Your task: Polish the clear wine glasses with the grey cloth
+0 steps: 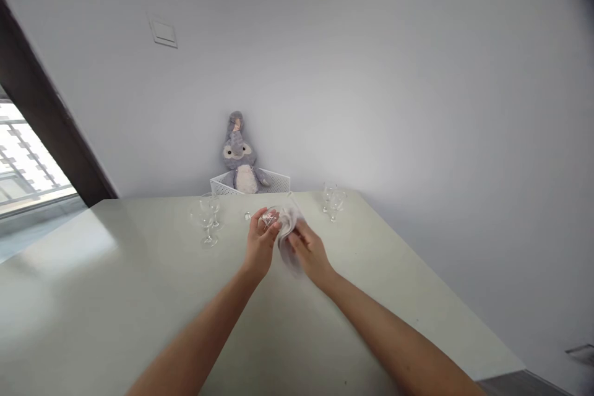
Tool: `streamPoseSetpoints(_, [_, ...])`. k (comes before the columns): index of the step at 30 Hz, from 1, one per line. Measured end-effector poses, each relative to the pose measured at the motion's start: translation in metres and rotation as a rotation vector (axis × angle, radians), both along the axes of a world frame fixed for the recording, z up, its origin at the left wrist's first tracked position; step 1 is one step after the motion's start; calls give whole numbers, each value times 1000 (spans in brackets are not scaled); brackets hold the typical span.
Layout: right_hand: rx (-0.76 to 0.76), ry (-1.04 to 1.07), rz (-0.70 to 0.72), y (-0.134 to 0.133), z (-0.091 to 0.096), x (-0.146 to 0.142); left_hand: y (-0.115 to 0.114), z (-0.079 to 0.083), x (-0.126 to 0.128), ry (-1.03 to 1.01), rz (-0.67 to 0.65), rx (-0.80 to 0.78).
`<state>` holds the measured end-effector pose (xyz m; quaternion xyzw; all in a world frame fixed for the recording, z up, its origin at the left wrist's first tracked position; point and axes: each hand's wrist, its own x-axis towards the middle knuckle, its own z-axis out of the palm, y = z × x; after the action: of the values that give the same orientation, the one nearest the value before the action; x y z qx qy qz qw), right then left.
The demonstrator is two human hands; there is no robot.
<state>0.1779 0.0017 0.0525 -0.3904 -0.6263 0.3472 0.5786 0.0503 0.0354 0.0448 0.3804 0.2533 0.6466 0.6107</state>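
My left hand (262, 238) is closed around a clear glass (270, 216), held tilted above the table. In my right hand (310, 250) is a white cloth (288, 223), bunched against the right side of the glass, its loose end hanging down blurred. Cloth and fingers hide much of the glass. To the left stand two clear stemmed glasses, a nearer one (204, 219) and another (215, 205) just behind it. Two more stemmed glasses, one in front (337, 201) and one behind (326, 198), are upright on the right.
The pale table (371, 297) has its far edge near the wall. A small clear round object (247, 216) lies left of my left hand. Beyond that edge, a grey plush toy (239, 158) sits in a white perforated basket (278, 182).
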Motion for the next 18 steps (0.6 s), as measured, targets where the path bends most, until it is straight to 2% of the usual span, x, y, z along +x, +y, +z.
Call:
streamPoseSetpoints(2, [-19, -47, 108, -4, -9, -3, -3, -5, -2, 88, -37, -6])
streamPoseSetpoints(8, [-228, -32, 304, 3, -41, 8, -8, -31, -6, 361, -105, 41])
streamPoseSetpoints(10, [-314, 60, 397, 6, -49, 14, -8, -37, -8, 407, -135, 32])
streamPoseSetpoints(14, [-561, 430, 521, 8, -55, 19, -8, -38, -13, 383, -157, 94])
streamPoseSetpoints(16, [-592, 526, 537, 7, -55, 16, -8, -38, -17, 401, -181, 110])
streamPoseSetpoints(18, [-552, 452, 521, 3, -56, 10, -6, -40, -20, 470, -172, 105])
